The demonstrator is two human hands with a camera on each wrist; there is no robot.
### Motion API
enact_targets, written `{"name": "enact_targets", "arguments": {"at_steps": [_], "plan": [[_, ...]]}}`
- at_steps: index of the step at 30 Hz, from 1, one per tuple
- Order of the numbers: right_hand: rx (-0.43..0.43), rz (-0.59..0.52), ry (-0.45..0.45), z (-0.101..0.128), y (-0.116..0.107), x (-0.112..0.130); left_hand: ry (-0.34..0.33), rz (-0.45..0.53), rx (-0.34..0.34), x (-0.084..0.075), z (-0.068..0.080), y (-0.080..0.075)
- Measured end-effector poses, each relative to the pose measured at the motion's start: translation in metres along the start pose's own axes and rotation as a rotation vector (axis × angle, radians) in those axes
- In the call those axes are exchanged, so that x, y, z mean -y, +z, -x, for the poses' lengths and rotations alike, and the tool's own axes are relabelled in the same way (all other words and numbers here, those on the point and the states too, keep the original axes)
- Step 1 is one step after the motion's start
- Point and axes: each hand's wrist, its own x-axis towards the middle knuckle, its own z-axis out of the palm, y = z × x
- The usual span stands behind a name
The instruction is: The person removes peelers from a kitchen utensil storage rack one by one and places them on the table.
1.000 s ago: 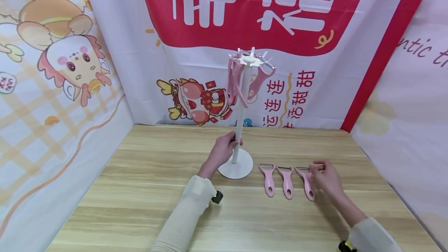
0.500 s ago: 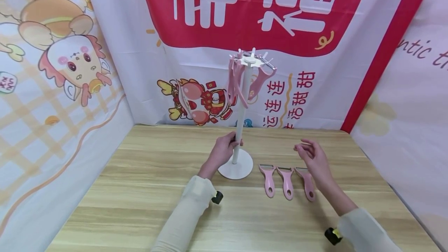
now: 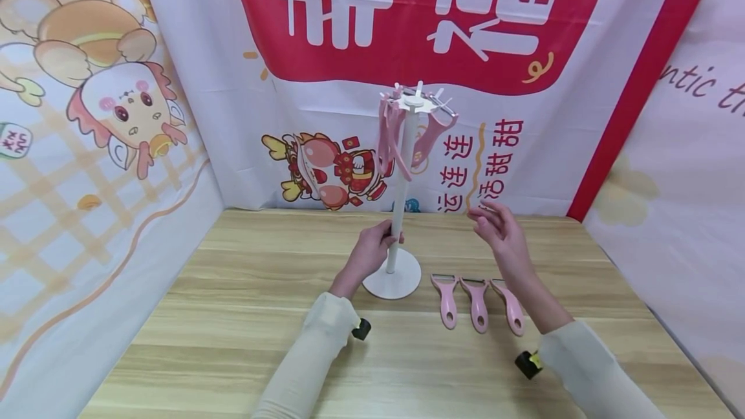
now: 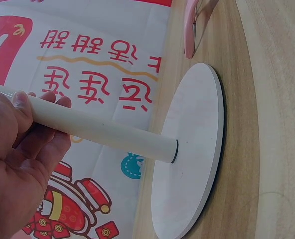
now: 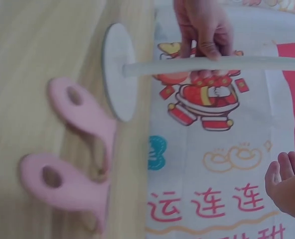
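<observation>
Three pink peelers (image 3: 478, 300) lying in row on table (image 3: 233, 315) beside stand base. Left hand (image 3: 372, 252) gripping stand pole (image 3: 401, 199), likely steadying it. Right hand (image 3: 497, 228) hovering raised, fingers relaxed, holding nothing, below peelers hanging on rack (image 3: 407, 128).

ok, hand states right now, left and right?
Left hand: grips the stand pole.
Right hand: open, holding nothing, raised above the peelers.

right hand (image 3: 499, 231) | lifted off rightmost peeler (image 3: 509, 306) | now raised, empty, near stand pole (image 3: 401, 199)
</observation>
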Motion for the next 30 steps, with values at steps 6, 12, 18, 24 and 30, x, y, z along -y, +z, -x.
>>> {"name": "enact_targets", "arguments": {"at_steps": [6, 12, 18, 24, 30], "plan": [[0.009, 0.017, -0.002, -0.011, 0.011, 0.010, -0.015, 0.017, 0.011, 0.001, 0.000, 0.001], [-0.004, 0.038, -0.002, -0.021, 0.021, 0.017, -0.022, 0.023, 0.014, 0.001, 0.000, 0.001], [-0.003, 0.019, -0.033, -0.032, 0.032, 0.023, -0.047, 0.030, 0.024, 0.000, -0.001, 0.000], [0.008, -0.006, -0.049, -0.042, 0.042, 0.032, -0.064, 0.043, 0.029, -0.001, 0.000, 0.000], [0.013, -0.030, -0.065, -0.053, 0.050, 0.042, -0.058, 0.034, 0.026, 0.000, -0.001, 0.000]]}}
